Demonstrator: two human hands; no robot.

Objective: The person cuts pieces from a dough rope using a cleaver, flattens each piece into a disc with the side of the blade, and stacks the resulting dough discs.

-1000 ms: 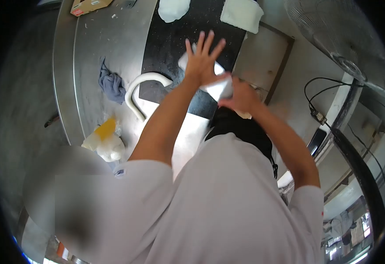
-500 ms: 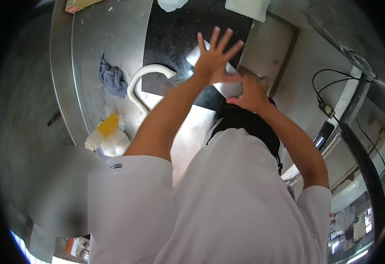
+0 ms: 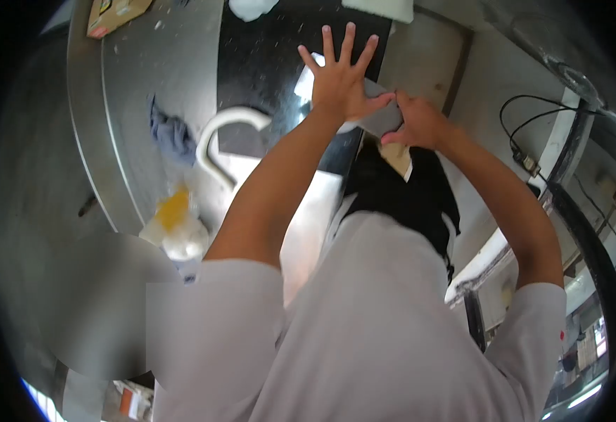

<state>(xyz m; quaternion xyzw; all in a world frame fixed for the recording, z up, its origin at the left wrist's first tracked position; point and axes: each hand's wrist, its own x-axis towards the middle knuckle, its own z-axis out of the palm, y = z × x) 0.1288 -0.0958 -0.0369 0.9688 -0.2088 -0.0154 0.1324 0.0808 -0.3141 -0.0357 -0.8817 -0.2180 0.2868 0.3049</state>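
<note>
My left hand (image 3: pixel 339 84) lies palm down with its fingers spread, over a flat grey, shiny sheet (image 3: pixel 382 121) at the right side of the black surface (image 3: pixel 272 63). The right end of that sheet is between the thumb and fingers of my right hand (image 3: pixel 420 121), whose fingertips are close to my left thumb. Much of the sheet is hidden under my left hand. Left of my left forearm, a white curved strip (image 3: pixel 206 144) rests partly on the black surface and partly on the metal table (image 3: pixel 139 77).
A grey-blue cloth (image 3: pixel 172 133) lies on the metal. Nearer me is a plastic bag with yellow and white contents (image 3: pixel 183 235). At the top are a white lump (image 3: pixel 251 7), a pale slab (image 3: pixel 382 8) and a cardboard box (image 3: pixel 118 14). Cables (image 3: pixel 512 126) hang at right.
Both hands have shifted right and away from me, with the sheet's right end still in my right hand. A tan piece now shows below my right hand. The view has shifted slightly.
</note>
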